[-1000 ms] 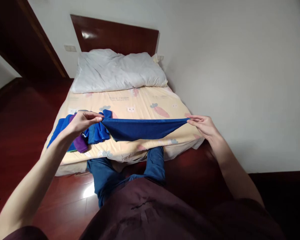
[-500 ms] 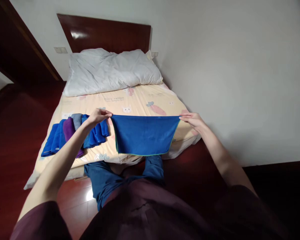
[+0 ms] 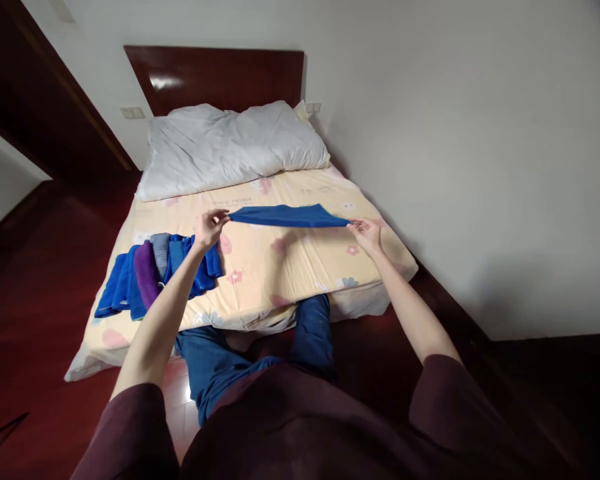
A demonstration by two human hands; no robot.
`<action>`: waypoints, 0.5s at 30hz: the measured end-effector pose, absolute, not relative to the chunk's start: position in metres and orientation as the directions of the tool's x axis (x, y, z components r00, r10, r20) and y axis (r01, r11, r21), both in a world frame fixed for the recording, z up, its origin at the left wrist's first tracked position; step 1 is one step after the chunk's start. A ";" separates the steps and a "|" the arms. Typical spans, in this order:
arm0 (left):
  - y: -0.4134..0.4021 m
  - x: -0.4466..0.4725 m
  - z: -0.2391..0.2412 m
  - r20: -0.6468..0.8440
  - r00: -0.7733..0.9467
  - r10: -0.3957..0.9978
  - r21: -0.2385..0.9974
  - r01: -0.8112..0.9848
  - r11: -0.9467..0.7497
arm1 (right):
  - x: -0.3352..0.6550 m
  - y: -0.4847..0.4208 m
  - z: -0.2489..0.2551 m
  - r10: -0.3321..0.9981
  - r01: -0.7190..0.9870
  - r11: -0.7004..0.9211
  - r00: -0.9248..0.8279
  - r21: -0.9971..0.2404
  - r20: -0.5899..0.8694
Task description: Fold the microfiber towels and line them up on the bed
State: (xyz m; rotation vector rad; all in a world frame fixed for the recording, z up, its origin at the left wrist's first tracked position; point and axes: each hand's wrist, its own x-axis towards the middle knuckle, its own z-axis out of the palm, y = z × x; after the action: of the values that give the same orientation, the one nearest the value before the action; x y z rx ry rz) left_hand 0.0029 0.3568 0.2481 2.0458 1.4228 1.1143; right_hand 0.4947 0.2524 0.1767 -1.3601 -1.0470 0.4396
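Note:
A dark blue towel (image 3: 290,216) is stretched out flat and held in the air above the bed. My left hand (image 3: 210,227) pinches its left corner and my right hand (image 3: 366,233) pinches its right corner. Both arms reach forward over the yellow patterned bed sheet (image 3: 280,267). A pile of blue, purple and grey towels (image 3: 150,270) lies on the sheet just left of my left forearm.
A white crumpled duvet (image 3: 230,143) lies at the head of the bed below a dark wooden headboard (image 3: 215,73). The white wall (image 3: 455,167) runs along the bed's right side. Dark red wooden floor (image 3: 35,280) is on the left. My knees touch the bed's foot.
The towel, hanging down in front of me half a second ago, has swung forward and up to lie flat over the middle of the bed. Both hands moved away from me.

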 end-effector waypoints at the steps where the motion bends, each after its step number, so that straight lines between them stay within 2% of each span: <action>1: 0.348 0.000 0.230 0.346 0.163 0.924 0.696 0.616 -0.369 | 0.488 0.245 0.156 0.803 0.283 0.169 0.515 -0.944 0.299; 3: 0.326 -0.004 0.188 0.243 0.159 0.957 0.672 0.684 -0.284 | 0.471 0.226 0.108 0.818 0.224 0.053 0.549 -0.973 0.171; 6: 0.287 -0.007 0.120 -0.016 0.142 0.990 0.655 0.749 -0.096 | 0.439 0.193 0.037 0.805 0.108 -0.125 0.592 -0.986 -0.037; 8: 0.263 -0.008 0.080 -0.147 0.126 0.981 0.674 0.739 0.006 | 0.423 0.174 0.000 0.798 0.073 -0.178 0.594 -0.981 -0.101; 11: 0.244 -0.013 0.038 -0.196 0.109 0.974 0.690 0.721 0.058 | 0.413 0.162 -0.032 0.786 0.059 -0.192 0.607 -0.980 -0.118; 15: 0.253 -0.017 0.011 -0.174 0.063 0.983 0.776 0.623 0.098 | 0.422 0.171 -0.046 0.764 0.066 -0.238 0.628 -0.969 -0.145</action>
State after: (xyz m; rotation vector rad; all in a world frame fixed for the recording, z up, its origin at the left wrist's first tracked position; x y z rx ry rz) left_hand -0.0166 0.2528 0.0115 1.6058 1.6414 0.6190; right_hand 0.4219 0.1713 -0.0458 -1.7048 -0.6845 0.7591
